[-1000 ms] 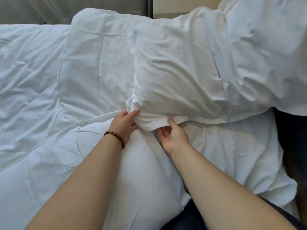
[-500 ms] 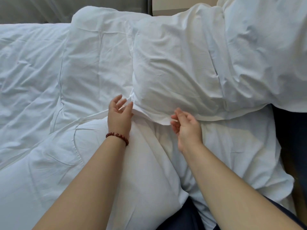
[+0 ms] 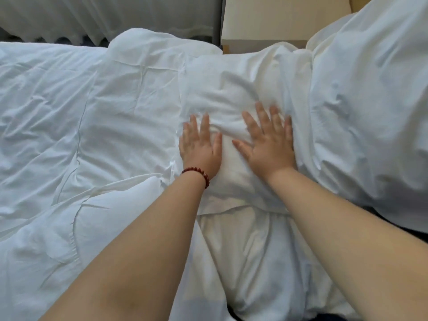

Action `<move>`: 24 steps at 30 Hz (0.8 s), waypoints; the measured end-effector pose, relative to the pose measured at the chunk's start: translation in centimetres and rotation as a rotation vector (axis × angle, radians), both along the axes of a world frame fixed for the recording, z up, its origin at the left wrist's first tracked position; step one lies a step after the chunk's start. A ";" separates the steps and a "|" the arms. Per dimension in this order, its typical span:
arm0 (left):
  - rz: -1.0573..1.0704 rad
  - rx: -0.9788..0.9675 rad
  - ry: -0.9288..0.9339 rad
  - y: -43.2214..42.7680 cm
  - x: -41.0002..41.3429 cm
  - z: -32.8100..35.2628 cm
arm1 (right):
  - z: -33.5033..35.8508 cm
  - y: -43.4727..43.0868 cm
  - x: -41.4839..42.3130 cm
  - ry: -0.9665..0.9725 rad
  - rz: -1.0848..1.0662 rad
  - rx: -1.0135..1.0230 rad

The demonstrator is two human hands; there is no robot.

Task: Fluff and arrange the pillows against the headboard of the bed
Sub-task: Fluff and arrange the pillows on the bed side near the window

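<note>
Pillow (image 3: 231, 93) takes both hands pressed flat, fingers spread: left hand (image 3: 200, 147), right hand (image 3: 269, 144), gripping nothing.

- Your right hand (image 3: 268, 144) shows motion-blurred fingertips.
- The right pillow (image 3: 375, 107) runs off the frame's right and top edges.
- Your palms hide the pressed middle pillow (image 3: 231, 93) beneath them.
- Forearms cut off at bottom.
</note>
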State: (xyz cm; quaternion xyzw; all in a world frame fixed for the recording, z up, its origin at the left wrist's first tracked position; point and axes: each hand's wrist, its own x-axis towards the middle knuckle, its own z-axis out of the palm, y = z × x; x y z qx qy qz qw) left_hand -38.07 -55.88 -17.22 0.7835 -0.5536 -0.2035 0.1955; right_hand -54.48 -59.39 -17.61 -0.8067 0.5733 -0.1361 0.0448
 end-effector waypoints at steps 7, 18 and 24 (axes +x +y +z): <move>0.017 0.137 -0.100 -0.9 0.5 -4.0 | -4.7 -1.7 1.1 -0.091 0.120 0.096; 0.000 0.008 -0.059 -1.2 1.9 -9.8 | -8.7 -2.0 2.9 -0.002 0.136 0.015; 0.042 -0.175 0.235 -1.1 3.7 -7.5 | -5.6 -0.6 4.8 -0.023 -0.032 -0.112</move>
